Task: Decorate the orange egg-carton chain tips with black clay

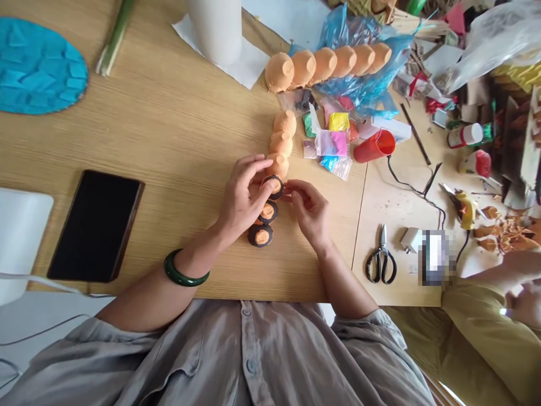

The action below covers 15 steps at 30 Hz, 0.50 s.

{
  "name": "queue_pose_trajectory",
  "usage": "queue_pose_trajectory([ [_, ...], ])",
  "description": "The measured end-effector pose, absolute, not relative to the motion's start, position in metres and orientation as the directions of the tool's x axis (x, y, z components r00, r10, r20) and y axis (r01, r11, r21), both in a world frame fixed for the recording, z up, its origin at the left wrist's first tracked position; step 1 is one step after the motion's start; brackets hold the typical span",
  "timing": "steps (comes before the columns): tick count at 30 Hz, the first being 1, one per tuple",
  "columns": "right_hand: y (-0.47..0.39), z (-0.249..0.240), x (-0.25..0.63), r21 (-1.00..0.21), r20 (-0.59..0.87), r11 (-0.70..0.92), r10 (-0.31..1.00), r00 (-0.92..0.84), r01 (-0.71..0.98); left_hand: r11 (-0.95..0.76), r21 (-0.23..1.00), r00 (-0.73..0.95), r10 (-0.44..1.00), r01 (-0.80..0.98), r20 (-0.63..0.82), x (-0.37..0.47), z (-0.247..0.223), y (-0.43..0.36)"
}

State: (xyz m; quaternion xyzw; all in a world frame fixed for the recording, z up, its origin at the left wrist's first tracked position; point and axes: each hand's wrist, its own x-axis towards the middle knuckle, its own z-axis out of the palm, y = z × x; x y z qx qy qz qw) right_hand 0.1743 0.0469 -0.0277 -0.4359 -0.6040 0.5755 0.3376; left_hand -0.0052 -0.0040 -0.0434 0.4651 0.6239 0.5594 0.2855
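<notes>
A short row of orange rounded cups (284, 123) runs down the table in front of me. Its three nearest cups carry black rings, with orange centres showing; the lowest ringed cup (260, 235) lies closest to my body. My left hand (243, 194) holds the row around the third ringed cup, thumb on its top and fingers along its far side. On the right of that same cup, my right hand (308, 211) has its fingertips pinched at the black rim; whatever is between them is too small to tell. A longer row of orange cups (323, 65) stands farther back.
Small bags of coloured clay (338, 121) and a red cup (375, 145) sit right of the row. Scissors (382, 259) lie at the right front, a black tablet (98, 225) at the left. A person's sleeve (486, 316) shows at the right edge.
</notes>
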Motion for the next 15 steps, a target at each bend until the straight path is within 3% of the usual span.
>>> queue_pose_trajectory([
  [5,0.047,-0.022,0.176,-0.994,-0.059,-0.02,0.916,-0.397,0.103,-0.065,0.937,-0.381,0.902,0.342,0.202,-0.003,-0.034,-0.007],
  [8,0.069,-0.008,0.182,-0.959,0.056,0.155,0.924,-0.378,0.236,-0.074,0.913,-0.373,0.898,0.4,0.236,0.001,-0.029,-0.008],
  [13,0.145,-0.002,0.172,-0.691,0.404,0.57,0.814,-0.417,0.444,-0.131,0.892,-0.357,0.883,0.434,0.303,0.012,-0.028,-0.011],
  [15,0.18,-0.009,0.16,-0.57,0.42,0.635,0.771,-0.479,0.522,-0.135,0.89,-0.357,0.881,0.436,0.309,0.013,-0.03,-0.011],
])
